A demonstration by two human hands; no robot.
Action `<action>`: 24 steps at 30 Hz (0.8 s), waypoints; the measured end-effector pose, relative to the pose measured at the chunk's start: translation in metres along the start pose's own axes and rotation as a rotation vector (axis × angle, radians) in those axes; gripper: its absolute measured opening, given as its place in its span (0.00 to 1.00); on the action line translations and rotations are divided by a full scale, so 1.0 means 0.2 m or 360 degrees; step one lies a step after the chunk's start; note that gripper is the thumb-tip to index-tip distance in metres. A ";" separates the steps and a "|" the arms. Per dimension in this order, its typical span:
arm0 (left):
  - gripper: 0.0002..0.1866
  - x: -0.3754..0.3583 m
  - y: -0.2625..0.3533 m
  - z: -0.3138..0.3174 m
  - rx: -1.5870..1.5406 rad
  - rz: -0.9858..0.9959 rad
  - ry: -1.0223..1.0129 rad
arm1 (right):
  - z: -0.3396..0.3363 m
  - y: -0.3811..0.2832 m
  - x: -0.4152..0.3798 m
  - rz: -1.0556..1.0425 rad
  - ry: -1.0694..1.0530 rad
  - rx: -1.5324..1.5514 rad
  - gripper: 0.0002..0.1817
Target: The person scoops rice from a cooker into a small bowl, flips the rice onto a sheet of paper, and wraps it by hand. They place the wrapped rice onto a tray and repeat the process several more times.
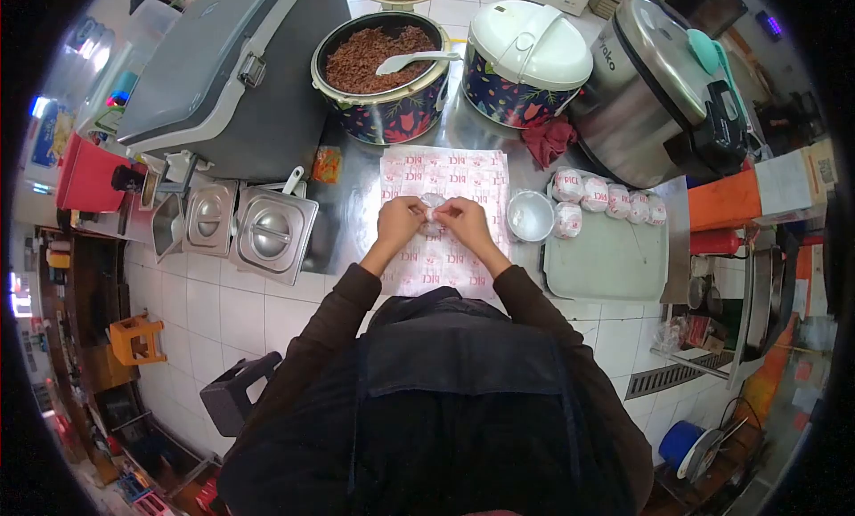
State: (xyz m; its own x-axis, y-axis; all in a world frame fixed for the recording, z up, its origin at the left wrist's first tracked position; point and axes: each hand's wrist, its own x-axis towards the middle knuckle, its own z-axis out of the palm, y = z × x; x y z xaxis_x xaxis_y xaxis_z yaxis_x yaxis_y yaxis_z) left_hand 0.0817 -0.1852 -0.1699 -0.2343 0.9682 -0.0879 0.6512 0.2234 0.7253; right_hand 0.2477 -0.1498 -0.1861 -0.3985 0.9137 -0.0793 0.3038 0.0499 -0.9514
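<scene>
Dark sleeves and an apron fill the near foreground. Beyond them, a small wrapped rice ball [434, 207] is pinched between the left hand [398, 220] and right hand [463, 220], brought together above a stack of printed wrappers [445, 173]. Finished wrapped balls [606, 198] are lined along a tray [606, 262] at the right.

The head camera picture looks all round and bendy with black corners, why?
Head view: a fisheye lens bows the edges and leaves black corners; the steel rice cooker glares; the middle stays sharp, where the left hand and right hand pinch a small white wrapped ball.
</scene>
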 end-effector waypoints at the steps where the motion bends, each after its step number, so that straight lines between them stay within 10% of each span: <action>1: 0.06 0.02 -0.01 0.02 -0.0017 -0.0069 -0.0013 | 0.02 -0.01 0.01 -0.0141 0.0066 -0.0158 0.09; 5: 0.21 0.00 -0.17 0.07 0.0152 0.0171 0.0115 | 0.15 -0.03 0.03 -0.0500 0.0666 -0.0524 0.07; 7: 0.23 -0.01 -0.23 0.11 -0.0007 0.0165 -0.0098 | 0.18 0.00 0.01 -0.0586 0.0279 -0.1012 0.11; 12: 0.27 0.06 -0.22 -0.01 -0.1596 -0.0882 -0.0809 | 0.20 -0.02 -0.19 -0.0969 0.0548 -0.1587 0.20; 15: 0.27 0.09 -0.16 -0.05 -0.1655 -0.0787 -0.0887 | 0.15 -0.01 -0.13 -0.0800 0.0528 -0.1326 0.22; 20: 0.24 0.04 -0.13 0.03 -0.0722 -0.0004 -0.0478 | -0.10 -0.10 0.00 -0.0568 0.0377 -0.0230 0.16; 21: 0.30 0.04 -0.20 0.07 0.0035 0.0634 -0.0259 | -0.21 -0.14 -0.06 -0.0629 0.0425 0.0207 0.16; 23: 0.40 -0.08 -0.03 0.05 0.0947 0.0767 -0.0286 | -0.48 -0.05 -0.20 -0.0519 0.0945 0.0181 0.20; 24: 0.43 -0.08 -0.04 0.08 0.0921 0.0746 -0.0285 | -0.60 -0.12 -0.32 0.0091 0.1314 0.0884 0.13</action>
State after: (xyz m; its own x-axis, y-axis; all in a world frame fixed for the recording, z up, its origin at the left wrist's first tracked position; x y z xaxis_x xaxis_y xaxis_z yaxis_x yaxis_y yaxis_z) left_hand 0.0916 -0.2003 -0.1854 0.2484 0.9686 -0.0043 0.9394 -0.2399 0.2448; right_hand 0.3702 -0.1599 -0.1228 0.3952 0.9133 -0.0982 -0.2286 -0.0058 -0.9735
